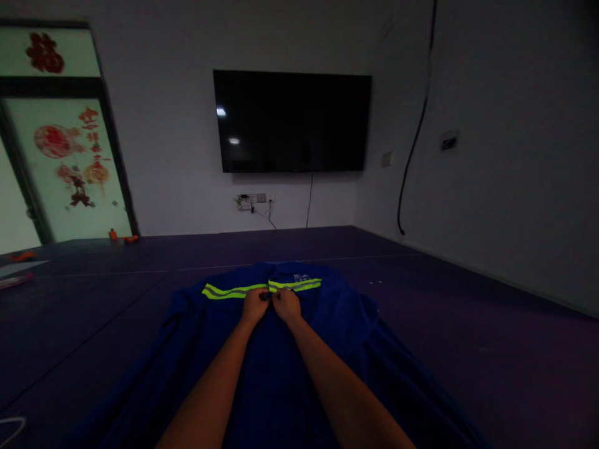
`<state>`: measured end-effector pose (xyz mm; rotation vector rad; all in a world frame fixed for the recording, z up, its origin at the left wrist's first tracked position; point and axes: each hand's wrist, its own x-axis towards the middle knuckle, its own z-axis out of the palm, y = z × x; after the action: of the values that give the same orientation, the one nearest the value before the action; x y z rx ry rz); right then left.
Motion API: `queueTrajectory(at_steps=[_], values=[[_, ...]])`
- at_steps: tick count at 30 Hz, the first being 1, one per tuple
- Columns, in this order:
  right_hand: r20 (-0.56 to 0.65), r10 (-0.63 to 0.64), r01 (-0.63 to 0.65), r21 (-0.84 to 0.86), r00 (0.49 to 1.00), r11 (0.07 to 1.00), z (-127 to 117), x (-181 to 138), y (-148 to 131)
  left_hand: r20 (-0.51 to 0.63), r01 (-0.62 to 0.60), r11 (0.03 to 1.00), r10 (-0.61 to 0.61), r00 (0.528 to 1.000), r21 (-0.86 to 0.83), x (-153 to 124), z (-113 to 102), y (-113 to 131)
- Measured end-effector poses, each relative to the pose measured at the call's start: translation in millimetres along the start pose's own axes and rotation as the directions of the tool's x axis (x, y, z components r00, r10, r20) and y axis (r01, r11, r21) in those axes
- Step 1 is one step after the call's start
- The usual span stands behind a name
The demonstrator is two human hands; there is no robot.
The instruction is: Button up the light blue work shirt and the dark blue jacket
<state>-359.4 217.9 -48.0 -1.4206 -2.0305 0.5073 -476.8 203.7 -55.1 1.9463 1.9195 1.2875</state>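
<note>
Pinching the front of a blue jacket (334, 312) at the middle of the chest, with left hand (256, 305) and right hand (287, 305) close together, fingers of both curled in on the cloth beside a yellow reflective stripe (234, 292); too dim to make out any fastener between the fingertips. Spread front side up on a dark purple floor (468, 355), beneath bare forearms, collar end toward the far wall (168, 143). Marked with small white print (301, 277) at the chest. Seen beyond: a black television (294, 121) above sockets (261, 197). At left, a door (70, 168) with red decorations, near small orange objects (131, 239). At right, a dangling black cable (416, 134).
</note>
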Motion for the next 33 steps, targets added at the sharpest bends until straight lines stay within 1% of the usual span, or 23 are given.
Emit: queueTrajectory(at_steps=[10,33], values=[[0.017,0.006,-0.006,0.001,1.000,1.000,-1,0,0,0.009,-0.042,0.999,0.042,0.999,0.016,-2,-2,6],[0.019,0.029,-0.030,0.017,0.999,0.999,-1,2,0,0.076,-0.105,0.992,0.100,0.992,0.067,-3,-6,13]])
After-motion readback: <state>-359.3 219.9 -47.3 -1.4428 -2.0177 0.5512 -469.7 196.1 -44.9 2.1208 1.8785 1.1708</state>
